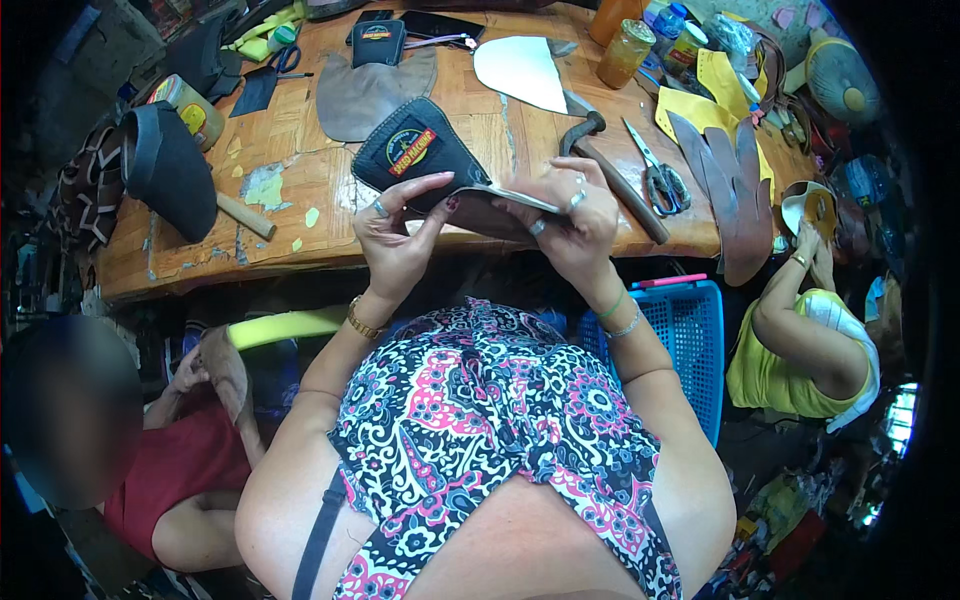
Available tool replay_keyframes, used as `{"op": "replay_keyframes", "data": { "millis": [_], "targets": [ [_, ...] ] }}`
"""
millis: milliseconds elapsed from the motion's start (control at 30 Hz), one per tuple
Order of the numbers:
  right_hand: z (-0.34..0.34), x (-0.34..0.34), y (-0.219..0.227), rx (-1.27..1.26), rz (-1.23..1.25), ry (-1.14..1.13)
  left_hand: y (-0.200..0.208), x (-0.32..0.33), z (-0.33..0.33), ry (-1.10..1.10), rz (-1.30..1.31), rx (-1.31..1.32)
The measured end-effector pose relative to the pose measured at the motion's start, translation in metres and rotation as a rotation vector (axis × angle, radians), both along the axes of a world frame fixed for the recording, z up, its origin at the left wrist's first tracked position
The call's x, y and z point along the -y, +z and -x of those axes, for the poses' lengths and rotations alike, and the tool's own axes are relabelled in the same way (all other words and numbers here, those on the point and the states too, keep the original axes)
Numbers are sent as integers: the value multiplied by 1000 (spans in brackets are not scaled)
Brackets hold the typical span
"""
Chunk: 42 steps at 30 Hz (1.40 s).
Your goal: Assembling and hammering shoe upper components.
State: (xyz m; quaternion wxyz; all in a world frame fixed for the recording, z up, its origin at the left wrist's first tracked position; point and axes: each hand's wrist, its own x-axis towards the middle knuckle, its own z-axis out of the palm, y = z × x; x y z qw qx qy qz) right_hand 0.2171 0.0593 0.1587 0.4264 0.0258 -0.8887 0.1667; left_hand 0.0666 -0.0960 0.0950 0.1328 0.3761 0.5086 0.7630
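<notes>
In front of me, above the table's near edge, both hands hold up a brown leather piece (pixel 490 217) with a pale edge. A black padded shoe tongue (pixel 435 178) with a red and yellow patch meets it; I cannot tell whether the two are joined. My left hand (pixel 402 235) pinches the near left end between thumb and forefinger. My right hand (pixel 575 220), with rings on its fingers, grips the right end; its thumb and part of the leather are hidden. Another black tongue (pixel 376 42) with a patch lies at the back of the table.
On the wooden table (pixel 300 220) lie a hammer (pixel 625 190), scissors (pixel 660 180), brown leather strips (pixel 735 205), a white cut piece (pixel 520 72) and jars (pixel 625 55). A blue basket (pixel 690 340) stands below at right. People sit at both sides, each handling pieces.
</notes>
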Motion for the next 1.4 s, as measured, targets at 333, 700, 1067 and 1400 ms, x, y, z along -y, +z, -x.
{"op": "replay_keyframes", "data": {
  "millis": [333, 700, 1067, 1400],
  "targets": [
    [-6, 8, -2, 169, 1057, 263, 7, 9, 3, 31, -57, -168],
    [2, -7, -19, 247, 1490, 367, 4, 9, 10, -45, -89, -147],
    [8, -10, -22, 235, 1602, 400, 5, 8, 15, -60, -82, -197],
    [7, -15, -16, 87, 1508, 349, 36, 0, 22, -207, 13, -223]
  ]
}}
